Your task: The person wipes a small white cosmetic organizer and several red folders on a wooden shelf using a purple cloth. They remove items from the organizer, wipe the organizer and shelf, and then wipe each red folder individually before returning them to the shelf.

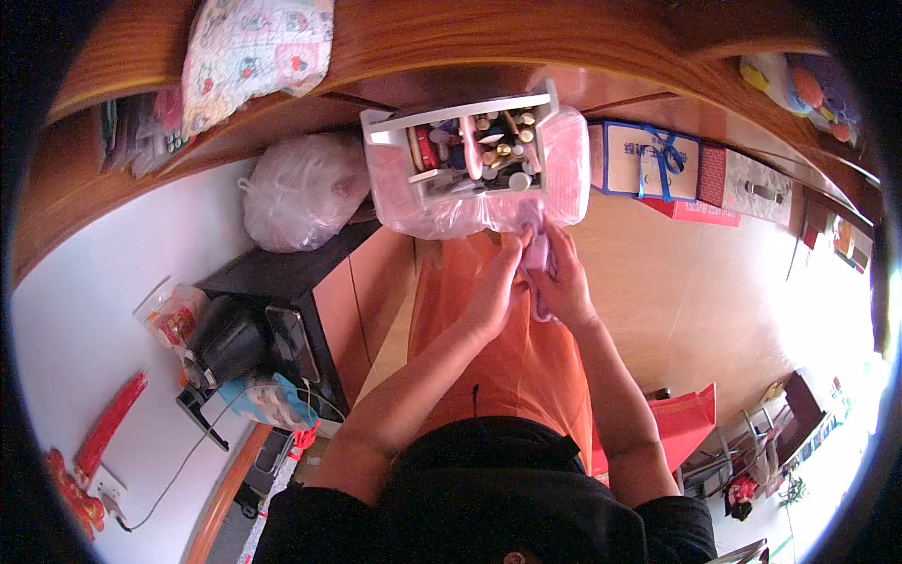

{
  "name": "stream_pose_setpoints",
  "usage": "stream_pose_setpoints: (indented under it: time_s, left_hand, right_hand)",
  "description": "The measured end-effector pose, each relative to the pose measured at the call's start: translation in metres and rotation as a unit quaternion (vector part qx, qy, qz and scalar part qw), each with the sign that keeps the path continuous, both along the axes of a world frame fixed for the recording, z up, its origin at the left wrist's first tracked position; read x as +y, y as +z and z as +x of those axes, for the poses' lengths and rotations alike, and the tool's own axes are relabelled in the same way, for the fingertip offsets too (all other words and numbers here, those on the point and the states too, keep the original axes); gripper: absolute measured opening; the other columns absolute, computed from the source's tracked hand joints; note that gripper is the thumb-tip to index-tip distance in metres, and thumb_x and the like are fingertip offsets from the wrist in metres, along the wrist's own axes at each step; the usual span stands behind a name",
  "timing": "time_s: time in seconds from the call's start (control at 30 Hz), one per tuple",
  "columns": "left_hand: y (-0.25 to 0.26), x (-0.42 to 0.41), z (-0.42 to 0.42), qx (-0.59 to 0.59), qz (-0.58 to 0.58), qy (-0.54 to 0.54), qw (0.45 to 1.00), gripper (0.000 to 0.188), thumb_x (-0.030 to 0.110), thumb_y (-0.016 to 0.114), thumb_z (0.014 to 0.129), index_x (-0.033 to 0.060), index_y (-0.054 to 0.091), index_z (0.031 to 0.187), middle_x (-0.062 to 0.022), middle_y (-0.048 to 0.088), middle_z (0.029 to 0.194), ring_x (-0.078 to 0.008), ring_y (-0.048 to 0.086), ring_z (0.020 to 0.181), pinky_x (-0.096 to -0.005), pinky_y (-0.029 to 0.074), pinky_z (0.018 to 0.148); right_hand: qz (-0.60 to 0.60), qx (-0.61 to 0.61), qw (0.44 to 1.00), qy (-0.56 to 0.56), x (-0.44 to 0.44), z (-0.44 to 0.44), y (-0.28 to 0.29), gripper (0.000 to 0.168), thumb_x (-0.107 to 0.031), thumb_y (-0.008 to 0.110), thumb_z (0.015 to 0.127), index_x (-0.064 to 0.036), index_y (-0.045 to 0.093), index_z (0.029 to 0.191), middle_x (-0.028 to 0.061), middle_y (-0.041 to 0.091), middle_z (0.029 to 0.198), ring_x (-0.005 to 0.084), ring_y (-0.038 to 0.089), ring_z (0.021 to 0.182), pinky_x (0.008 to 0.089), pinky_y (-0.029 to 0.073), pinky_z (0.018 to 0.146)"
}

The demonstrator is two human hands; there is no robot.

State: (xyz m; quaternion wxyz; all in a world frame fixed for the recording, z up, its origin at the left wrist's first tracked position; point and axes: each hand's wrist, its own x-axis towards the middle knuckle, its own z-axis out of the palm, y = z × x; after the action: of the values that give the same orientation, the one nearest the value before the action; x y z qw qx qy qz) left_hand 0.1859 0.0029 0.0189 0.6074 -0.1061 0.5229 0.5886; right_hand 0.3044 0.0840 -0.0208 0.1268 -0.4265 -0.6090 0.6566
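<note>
Both hands meet in front of the body, just below a white organizer box (423,185). My left hand (499,285) and my right hand (567,282) are closed around a crumpled lilac cloth (541,247), which hangs down between them. Whether a small item lies inside the cloth I cannot tell. The organizer holds small bottles, tubes and a pink-handled item (471,151), and rests on a pink package wrapped in clear plastic (567,162).
A tied white plastic bag (303,194) is left of the organizer. Gift boxes, one with a blue ribbon (661,162), stand to the right. A black cabinet (282,264) is at left, a red paper bag (687,426) at lower right. A patterned cloth (261,49) hangs from the wooden shelf above.
</note>
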Motion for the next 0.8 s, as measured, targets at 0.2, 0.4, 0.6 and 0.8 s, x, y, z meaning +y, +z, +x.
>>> stream_pose_setpoints:
  time_s: [0.2,0.4,0.6,0.8]
  left_hand:
    - [-0.034,-0.051,-0.086,0.257,-0.149,0.081,0.951,0.030,0.028,0.044,0.104,0.0056,0.052,0.122,-0.0071,0.054,0.120,-0.0188,0.055,0.110,-0.0375,0.050,0.091]
    - [-0.031,-0.006,-0.142,0.256,-0.014,0.092,0.962,0.064,0.043,0.047,0.104,0.0067,0.029,0.153,-0.0114,0.034,0.156,-0.0252,0.036,0.142,-0.0432,0.030,0.117]
    - [-0.042,0.009,-0.142,0.174,-0.026,0.062,0.983,0.051,0.041,0.043,0.104,0.0092,0.044,0.144,-0.0081,0.045,0.150,-0.0224,0.043,0.137,-0.0444,0.034,0.113]
    - [-0.042,0.008,-0.151,0.141,-0.054,0.042,0.988,0.060,0.047,0.046,0.101,0.0165,0.035,0.152,-0.0041,0.042,0.152,-0.0213,0.041,0.138,-0.0422,0.031,0.114]
  right_hand:
    - [-0.024,-0.108,0.976,-0.189,0.030,-0.011,-0.017,0.037,-0.009,0.059,0.096,-0.005,0.055,0.132,0.0067,0.067,0.096,0.0176,0.065,0.082,0.0312,0.054,0.070]
    - [-0.383,0.063,0.831,-0.398,0.006,-0.105,-0.052,0.026,-0.013,0.055,0.099,-0.003,0.054,0.123,0.0153,0.066,0.100,0.0229,0.067,0.081,0.0327,0.055,0.064]
    - [-0.224,-0.065,0.962,-0.143,-0.063,-0.135,-0.031,0.045,-0.022,0.071,0.088,-0.004,0.055,0.126,0.0159,0.068,0.111,0.0284,0.065,0.107,0.0406,0.050,0.095]
    - [-0.228,-0.014,0.894,-0.385,-0.030,-0.059,-0.074,0.034,-0.013,0.065,0.090,-0.001,0.059,0.121,0.0147,0.069,0.105,0.0198,0.068,0.092,0.0319,0.055,0.077]
